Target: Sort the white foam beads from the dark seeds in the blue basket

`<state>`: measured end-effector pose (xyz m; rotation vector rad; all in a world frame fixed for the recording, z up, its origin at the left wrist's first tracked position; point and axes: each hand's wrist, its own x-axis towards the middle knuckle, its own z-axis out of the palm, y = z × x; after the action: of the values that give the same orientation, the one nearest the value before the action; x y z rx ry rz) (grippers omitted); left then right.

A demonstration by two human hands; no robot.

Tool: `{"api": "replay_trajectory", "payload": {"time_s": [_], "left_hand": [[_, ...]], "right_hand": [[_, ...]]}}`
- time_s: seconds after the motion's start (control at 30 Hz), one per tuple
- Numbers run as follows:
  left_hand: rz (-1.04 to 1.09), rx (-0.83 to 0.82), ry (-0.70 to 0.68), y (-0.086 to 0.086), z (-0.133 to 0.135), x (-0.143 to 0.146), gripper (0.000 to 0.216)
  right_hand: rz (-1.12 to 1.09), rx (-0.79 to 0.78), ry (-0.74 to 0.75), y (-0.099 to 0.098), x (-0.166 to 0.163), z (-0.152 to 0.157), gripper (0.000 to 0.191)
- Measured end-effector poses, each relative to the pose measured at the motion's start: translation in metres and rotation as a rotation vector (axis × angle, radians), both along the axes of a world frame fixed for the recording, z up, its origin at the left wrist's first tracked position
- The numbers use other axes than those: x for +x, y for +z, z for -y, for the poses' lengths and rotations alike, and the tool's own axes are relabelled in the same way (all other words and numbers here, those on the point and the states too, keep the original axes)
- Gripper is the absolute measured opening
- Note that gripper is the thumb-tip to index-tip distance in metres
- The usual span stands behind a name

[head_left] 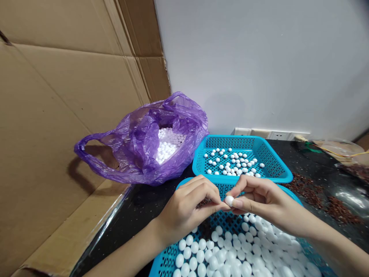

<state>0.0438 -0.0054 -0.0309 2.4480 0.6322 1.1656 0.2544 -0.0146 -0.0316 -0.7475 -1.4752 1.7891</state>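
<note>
Both hands meet over the near blue basket (pixel 165 261), which holds several white balls. My left hand (pixel 187 207) and my right hand (pixel 259 198) pinch one small white ball (pixel 229 200) between their fingertips, fingers curled closed. A second blue basket (pixel 276 165) behind them holds several smaller white balls scattered on its mesh floor.
An open purple plastic bag (pixel 138 146) full of white balls sits at the left on the black table (pixel 138 207). Large cardboard sheets (pixel 57 115) lean at the left. Reddish-brown bits (pixel 334 207) and a clear bag (pixel 337 148) lie at the right, wall sockets (pixel 276 135) behind.
</note>
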Motion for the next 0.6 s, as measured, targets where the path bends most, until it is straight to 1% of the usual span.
{"api": "replay_trajectory", "payload": {"time_s": [0.37,0.6], "left_hand": [[-0.036,0.066,0.017,-0.0001,-0.0011,-0.0002,0.012],[-0.053,0.138,-0.057,-0.0003,-0.0013,-0.0001,0.011]], "right_hand": [[0.046,0.015,-0.007,0.0008,0.0026,-0.001,0.012],[0.048,0.009,0.0,0.001,0.0026,-0.0039,0.013]]}}
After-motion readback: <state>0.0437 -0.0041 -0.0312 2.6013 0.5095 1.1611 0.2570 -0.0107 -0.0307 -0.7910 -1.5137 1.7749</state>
